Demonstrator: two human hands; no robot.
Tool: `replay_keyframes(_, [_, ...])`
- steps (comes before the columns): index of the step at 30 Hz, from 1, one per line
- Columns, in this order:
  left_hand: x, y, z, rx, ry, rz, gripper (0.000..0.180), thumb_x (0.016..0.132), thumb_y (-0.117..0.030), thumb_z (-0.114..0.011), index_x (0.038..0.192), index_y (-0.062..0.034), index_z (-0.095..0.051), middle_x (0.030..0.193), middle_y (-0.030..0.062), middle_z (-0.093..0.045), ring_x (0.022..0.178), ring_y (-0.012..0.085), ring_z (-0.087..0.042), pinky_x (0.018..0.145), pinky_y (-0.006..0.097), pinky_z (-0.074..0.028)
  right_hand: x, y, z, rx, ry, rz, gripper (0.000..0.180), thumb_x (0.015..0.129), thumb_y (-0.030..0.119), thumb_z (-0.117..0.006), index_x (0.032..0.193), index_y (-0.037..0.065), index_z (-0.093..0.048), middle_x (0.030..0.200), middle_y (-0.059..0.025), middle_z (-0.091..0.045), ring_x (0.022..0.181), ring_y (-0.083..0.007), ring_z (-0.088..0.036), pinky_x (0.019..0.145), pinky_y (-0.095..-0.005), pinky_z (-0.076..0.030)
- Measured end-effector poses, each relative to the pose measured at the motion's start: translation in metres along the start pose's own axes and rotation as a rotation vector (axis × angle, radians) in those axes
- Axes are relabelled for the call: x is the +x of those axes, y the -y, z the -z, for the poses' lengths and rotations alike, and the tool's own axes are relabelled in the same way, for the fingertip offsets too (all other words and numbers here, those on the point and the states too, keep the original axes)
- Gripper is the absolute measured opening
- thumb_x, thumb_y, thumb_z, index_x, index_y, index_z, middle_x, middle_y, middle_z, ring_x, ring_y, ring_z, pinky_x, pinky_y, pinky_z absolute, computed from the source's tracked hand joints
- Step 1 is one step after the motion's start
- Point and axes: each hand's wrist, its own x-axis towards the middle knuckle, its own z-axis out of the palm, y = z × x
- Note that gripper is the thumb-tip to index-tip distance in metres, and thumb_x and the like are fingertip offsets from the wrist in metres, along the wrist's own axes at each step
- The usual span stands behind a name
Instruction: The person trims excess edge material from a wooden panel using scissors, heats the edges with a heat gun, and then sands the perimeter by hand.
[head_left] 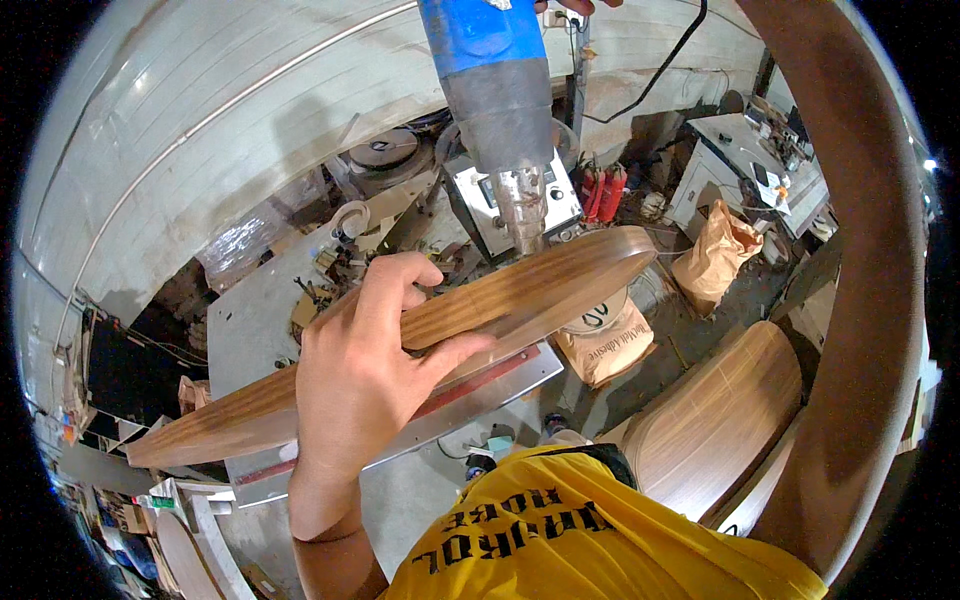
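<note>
A long wood-grain board (540, 285) with a rounded end is held on edge, slanting from lower left to upper right. My left hand (350, 365) grips it near the middle, fingers bent over the far side and thumb against the near face. Above the board, a blue and black heat gun (500, 110) points its metal nozzle down at the upper edge, close to it. My right arm reaches up along the right side to the gun. Of my right hand (588, 5), only a few fingers show at the top edge beside the gun; its grip is mostly cut off.
Beyond the board stands a grey worktable (265, 315) with scraps and a control box (560, 190). Red cylinders (604, 193), paper sacks (715, 255) and a cluttered white desk (715, 140) are farther right. Curved wooden panels (720, 420) lean close by my right side.
</note>
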Motion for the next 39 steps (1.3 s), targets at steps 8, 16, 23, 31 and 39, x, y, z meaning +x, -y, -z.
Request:
replay_keyframes(8, [0.004, 0.0, -0.004, -0.014, -0.003, 0.075, 0.06, 0.066, -0.031, -0.097, 0.107, -0.0061, -0.061, 0.086, 0.0086, -0.068, 0.076, 0.0235, -0.071, 0.069, 0.036, -0.058, -0.009, -0.021, -0.001, 0.029, -0.011, 0.001, 0.075, 0.078, 0.06, -0.086, 0.11, -0.006, -0.069, 0.09, -0.0161, -0.073, 0.077, -0.0243, -0.071, 0.067, -0.037, -0.059])
replay_keyframes(16, [0.014, 0.006, -0.002, -0.035, 0.009, 0.13, 0.058, 0.069, -0.032, -0.095, 0.109, -0.0085, -0.06, 0.082, 0.0092, -0.067, 0.073, 0.0264, -0.068, 0.067, 0.038, -0.055, -0.037, -0.045, -0.001, 0.01, -0.185, 0.005, 0.076, 0.079, 0.058, -0.085, 0.113, -0.008, -0.069, 0.09, -0.017, -0.073, 0.078, -0.0253, -0.072, 0.066, -0.0366, -0.06])
replay_keyframes(23, [0.042, 0.034, -0.006, -0.018, 0.001, 0.134, 0.061, 0.068, -0.025, -0.098, 0.112, -0.0064, -0.06, 0.077, 0.0058, -0.063, 0.068, 0.0159, -0.058, 0.066, 0.032, -0.051, -0.082, -0.031, -0.03, 0.008, -0.465, 0.088, 0.068, 0.076, 0.048, -0.091, 0.113, -0.004, -0.069, 0.088, -0.0159, -0.073, 0.074, -0.024, -0.073, 0.062, -0.0352, -0.061])
replay_keyframes(31, [0.062, 0.06, -0.009, -0.043, 0.026, 0.179, 0.06, 0.068, -0.032, -0.097, 0.109, -0.0058, -0.061, 0.081, 0.0135, -0.068, 0.073, 0.0255, -0.067, 0.068, 0.038, -0.055, -0.095, -0.014, -0.056, 0.01, -0.518, 0.13, 0.066, 0.074, 0.047, -0.093, 0.11, -0.004, -0.071, 0.087, -0.0144, -0.073, 0.074, -0.0227, -0.073, 0.065, -0.0336, -0.062])
replay_keyframes(39, [0.062, 0.058, -0.012, 0.004, 0.027, 0.146, 0.061, 0.068, -0.034, -0.097, 0.109, -0.0063, -0.062, 0.084, 0.0141, -0.07, 0.077, 0.0253, -0.07, 0.07, 0.038, -0.058, -0.077, -0.029, -0.046, 0.059, -0.508, 0.124, 0.071, 0.07, 0.051, -0.094, 0.109, -0.004, -0.072, 0.088, -0.0132, -0.073, 0.076, -0.0223, -0.073, 0.065, -0.0319, -0.061])
